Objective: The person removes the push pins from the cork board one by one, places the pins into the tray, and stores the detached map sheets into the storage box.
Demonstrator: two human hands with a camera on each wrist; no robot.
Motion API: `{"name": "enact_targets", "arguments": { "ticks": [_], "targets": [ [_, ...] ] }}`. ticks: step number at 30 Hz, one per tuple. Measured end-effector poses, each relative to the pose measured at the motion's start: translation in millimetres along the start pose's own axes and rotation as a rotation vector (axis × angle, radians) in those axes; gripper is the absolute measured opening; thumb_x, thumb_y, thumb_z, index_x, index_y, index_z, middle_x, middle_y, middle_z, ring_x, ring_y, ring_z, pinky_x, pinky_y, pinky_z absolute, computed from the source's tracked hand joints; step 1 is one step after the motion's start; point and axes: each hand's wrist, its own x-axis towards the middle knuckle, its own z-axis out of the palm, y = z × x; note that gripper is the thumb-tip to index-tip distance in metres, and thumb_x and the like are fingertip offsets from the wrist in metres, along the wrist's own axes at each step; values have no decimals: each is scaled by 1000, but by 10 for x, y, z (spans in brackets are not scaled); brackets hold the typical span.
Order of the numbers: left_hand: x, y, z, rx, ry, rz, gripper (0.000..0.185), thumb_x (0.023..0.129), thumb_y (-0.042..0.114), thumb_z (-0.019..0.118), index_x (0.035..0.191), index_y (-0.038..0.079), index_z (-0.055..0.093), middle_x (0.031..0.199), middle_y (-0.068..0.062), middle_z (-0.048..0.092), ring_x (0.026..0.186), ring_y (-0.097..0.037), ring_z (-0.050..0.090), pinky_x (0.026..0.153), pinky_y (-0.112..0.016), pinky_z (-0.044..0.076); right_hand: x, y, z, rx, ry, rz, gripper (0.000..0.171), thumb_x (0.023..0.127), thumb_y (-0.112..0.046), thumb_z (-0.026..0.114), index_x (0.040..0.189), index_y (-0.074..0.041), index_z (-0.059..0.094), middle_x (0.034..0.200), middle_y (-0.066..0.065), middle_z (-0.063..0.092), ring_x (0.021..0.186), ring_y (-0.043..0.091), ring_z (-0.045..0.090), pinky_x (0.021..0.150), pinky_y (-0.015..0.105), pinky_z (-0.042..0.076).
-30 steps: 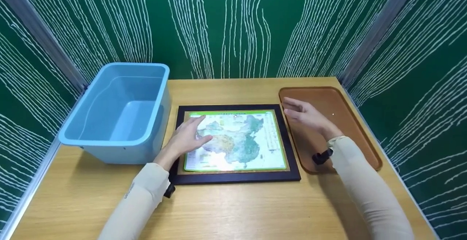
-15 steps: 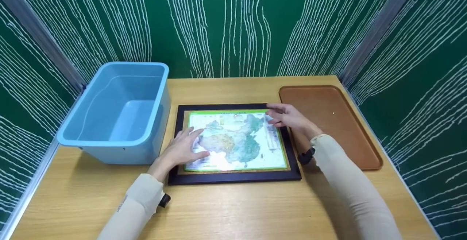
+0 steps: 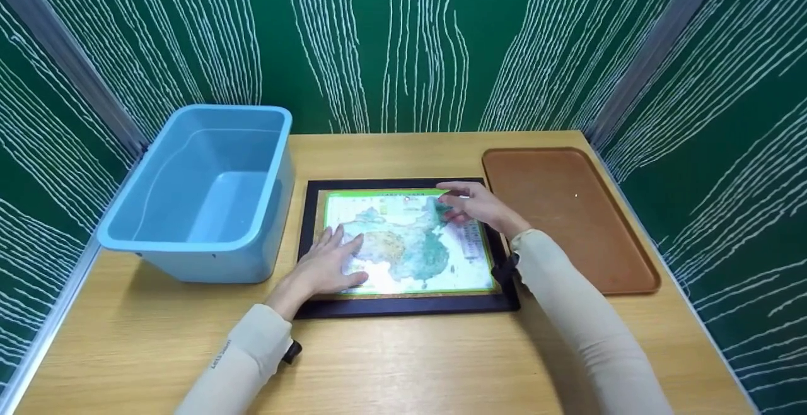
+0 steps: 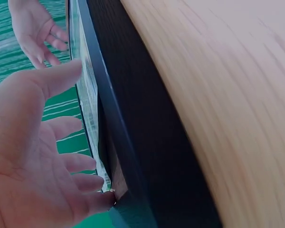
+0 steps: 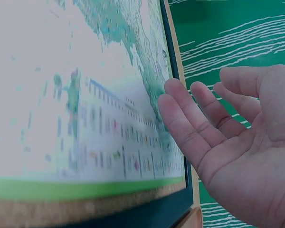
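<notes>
A glossy map (image 3: 410,251) with a green border lies flat on a cork-coloured board (image 3: 497,287) inside a dark frame (image 3: 410,306). My left hand (image 3: 325,267) lies over the map's left side with its fingers spread. Seen from the left wrist, that hand (image 4: 42,161) has its little fingertip at the map's edge beside the frame (image 4: 142,123). Over the upper right of the map is my right hand (image 3: 479,205), fingers loosely bent and holding nothing. In the right wrist view its fingertips (image 5: 168,102) are close to the map (image 5: 33,95); contact is unclear.
To the left, a deep light-blue tub (image 3: 271,169) stands on the wooden table (image 3: 403,364). A shallow brown tray (image 3: 574,213) lies right of the frame. Green walls (image 3: 422,43) with white lines enclose the back and sides.
My right hand has moved left, from the tray's edge to above the map's upper right. My left hand has shifted down slightly over the map's left side, fingers spread.
</notes>
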Motion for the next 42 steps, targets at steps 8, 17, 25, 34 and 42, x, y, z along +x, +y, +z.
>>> {"name": "enact_targets", "arguments": {
  "ticks": [8,17,25,34,42],
  "targets": [
    [24,50,-48,2,-75,-52,76,97,47,64,159,14,36,165,-27,12,151,-48,4,119,-63,10,153,-44,197,8,24,26,48,104,-21,60,150,-11,51,134,17,58,101,34,70,85,44,58],
    [33,81,-78,-4,-122,-73,77,98,45,64,161,13,31,165,-29,6,151,-50,-1,117,-67,8,302,-69,379,40,-6,50,46,105,-20,57,150,-11,50,134,15,57,97,31,71,81,39,59],
    [17,75,-50,28,-156,-73,78,101,48,56,163,14,23,165,-28,-2,150,-49,-7,118,-66,4,355,-75,475,113,9,76,44,106,-18,55,149,-10,50,130,14,60,91,29,71,78,40,60],
    [28,91,-61,17,-168,-64,79,101,47,56,163,12,21,165,-29,-4,150,-49,-8,116,-68,6,420,-56,553,208,56,81,42,107,-20,54,148,-9,51,128,14,62,84,28,71,74,39,61],
    [89,93,-59,38,-203,-74,81,101,51,54,164,14,18,165,-29,-6,150,-49,-10,118,-66,4,515,-81,609,202,101,139,38,108,-23,53,144,-10,56,126,11,63,77,23,71,67,35,61]
  ]
}}
